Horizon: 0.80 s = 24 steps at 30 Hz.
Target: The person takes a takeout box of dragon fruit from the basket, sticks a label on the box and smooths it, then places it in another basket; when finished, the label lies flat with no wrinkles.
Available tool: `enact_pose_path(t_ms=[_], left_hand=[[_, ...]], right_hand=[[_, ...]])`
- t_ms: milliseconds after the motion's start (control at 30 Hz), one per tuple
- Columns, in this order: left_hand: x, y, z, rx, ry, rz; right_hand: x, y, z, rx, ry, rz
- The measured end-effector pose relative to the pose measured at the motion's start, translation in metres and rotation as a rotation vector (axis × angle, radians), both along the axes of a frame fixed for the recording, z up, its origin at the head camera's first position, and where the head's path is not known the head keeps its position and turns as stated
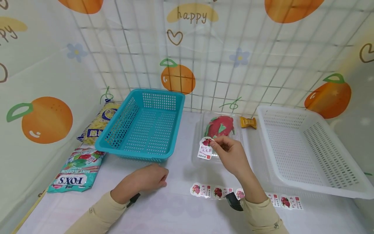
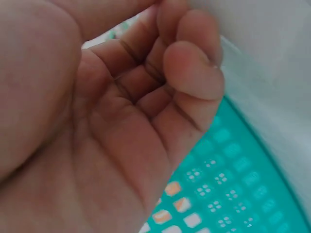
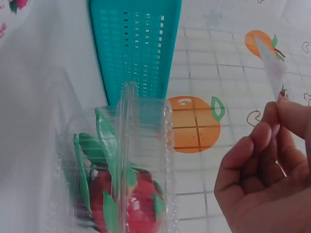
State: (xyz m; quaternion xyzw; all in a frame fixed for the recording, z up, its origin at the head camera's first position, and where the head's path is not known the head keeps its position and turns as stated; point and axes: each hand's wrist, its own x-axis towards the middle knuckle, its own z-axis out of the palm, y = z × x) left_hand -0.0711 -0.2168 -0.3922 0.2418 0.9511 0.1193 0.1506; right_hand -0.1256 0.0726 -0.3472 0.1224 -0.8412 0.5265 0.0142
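My right hand (image 1: 232, 154) pinches a white sticker (image 1: 205, 149) by its upper edge, between thumb and fingertips. Printed on the sticker are a red dragon fruit and Chinese characters. Beneath it lies a clear plastic clamshell box (image 3: 167, 141) with a red dragon fruit (image 1: 221, 126) inside, its green scales showing through the lid. From the right wrist, the sticker (image 3: 273, 68) is seen nearly edge-on, away from the box. My left hand (image 1: 150, 177) holds nothing; its fingers hang loosely curled in front of the teal basket (image 1: 170, 148).
A strip of similar stickers (image 1: 218, 192) lies at the front, partly behind my right forearm. To the right is a white basket (image 1: 270, 156), with a small orange-yellow wrapped piece (image 1: 248, 123) beside it. A yellow bag (image 1: 90, 135) and a FOX'S candy bag (image 1: 77, 170) lie left.
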Motion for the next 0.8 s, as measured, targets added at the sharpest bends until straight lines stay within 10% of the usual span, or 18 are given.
enact_pose_path(t_ms=[433, 800], left_hand=[[0.005, 0.038, 0.028, 0.273, 0.156, -0.135], [-0.017, 0.067, 0.062, 0.564, 0.366, 0.043]], right_hand=[[-0.002, 0.01, 0.006, -0.046, 0.019, -0.015], [-0.001, 0.011, 0.008, -0.047, 0.025, -0.035]])
